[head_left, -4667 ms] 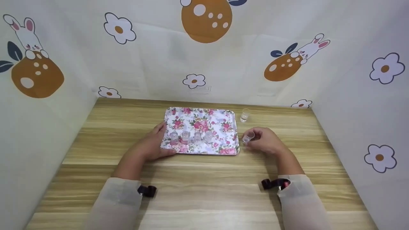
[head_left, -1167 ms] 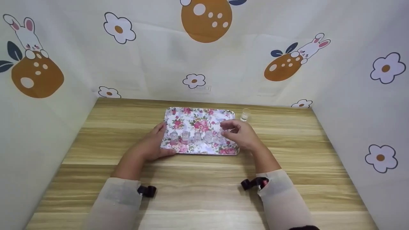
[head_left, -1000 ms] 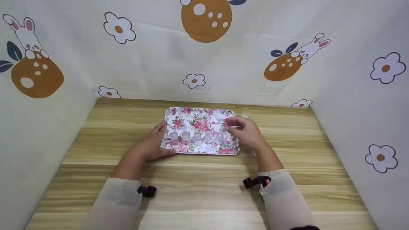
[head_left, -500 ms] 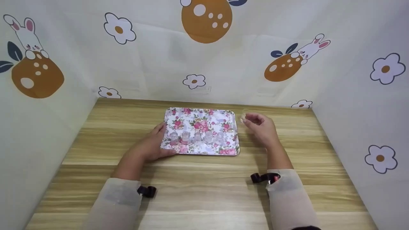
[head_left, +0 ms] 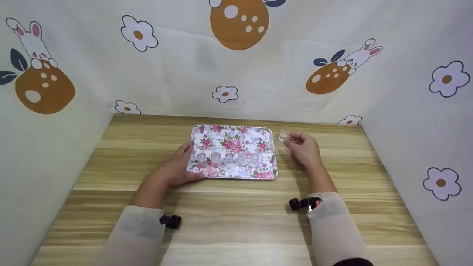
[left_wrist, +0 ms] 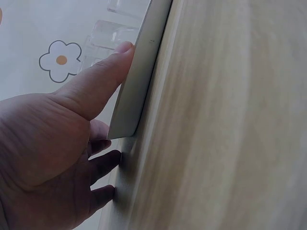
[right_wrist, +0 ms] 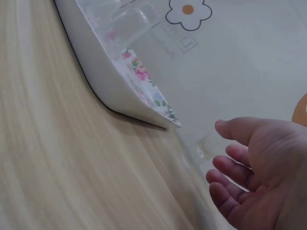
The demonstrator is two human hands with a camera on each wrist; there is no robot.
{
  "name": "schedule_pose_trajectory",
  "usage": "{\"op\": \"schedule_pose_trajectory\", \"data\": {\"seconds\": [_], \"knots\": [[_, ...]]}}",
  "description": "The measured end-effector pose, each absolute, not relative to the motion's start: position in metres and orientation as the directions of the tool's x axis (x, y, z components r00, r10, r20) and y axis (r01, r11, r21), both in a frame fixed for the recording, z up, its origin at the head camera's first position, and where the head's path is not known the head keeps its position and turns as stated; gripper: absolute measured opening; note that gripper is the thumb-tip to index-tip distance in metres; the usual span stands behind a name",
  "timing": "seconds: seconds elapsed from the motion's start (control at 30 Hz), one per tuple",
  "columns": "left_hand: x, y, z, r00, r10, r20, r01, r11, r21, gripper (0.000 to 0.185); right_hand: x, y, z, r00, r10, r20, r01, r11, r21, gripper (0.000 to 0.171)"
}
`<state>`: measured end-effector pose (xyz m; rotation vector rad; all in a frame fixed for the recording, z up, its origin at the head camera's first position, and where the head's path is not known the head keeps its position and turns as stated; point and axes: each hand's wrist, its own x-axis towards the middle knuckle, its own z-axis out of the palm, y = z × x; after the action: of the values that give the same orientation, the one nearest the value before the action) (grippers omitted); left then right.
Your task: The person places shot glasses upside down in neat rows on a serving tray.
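Wooden surface (head_left: 236, 207) carries a floral tray (head_left: 236, 138). At the tray's left edge the left hand (head_left: 176, 168) grips the rim, thumb on top, fingers (left_wrist: 103, 165) curled beside it. Five small clear cups (head_left: 229, 159) stand in a row on the tray. Just right of the tray's far corner, the right hand (head_left: 305, 149) has its fingers (right_wrist: 230, 167) apart, loosely curved, at a single clear cup (head_left: 283, 133) on the surface.
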<state>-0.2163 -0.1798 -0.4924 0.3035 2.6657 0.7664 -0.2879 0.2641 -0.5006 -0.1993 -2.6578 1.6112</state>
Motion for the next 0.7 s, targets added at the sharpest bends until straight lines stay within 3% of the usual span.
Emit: {"op": "schedule_pose_trajectory", "data": {"seconds": [0.33,0.7], "knots": [[-0.216,-0.179,-0.491,-0.915,0.312,-0.255,0.138,0.837,0.529,0.126,-0.308,0.260,-0.508,-0.992,0.091,-0.083,0.118,0.512,-0.851,0.067],[-0.216,-0.180,-0.492,-0.915,0.293,-0.278,0.098,0.829,0.551,0.129,-0.320,0.250,-0.515,-0.992,0.126,-0.012,0.090,0.634,-0.768,0.053]]}}
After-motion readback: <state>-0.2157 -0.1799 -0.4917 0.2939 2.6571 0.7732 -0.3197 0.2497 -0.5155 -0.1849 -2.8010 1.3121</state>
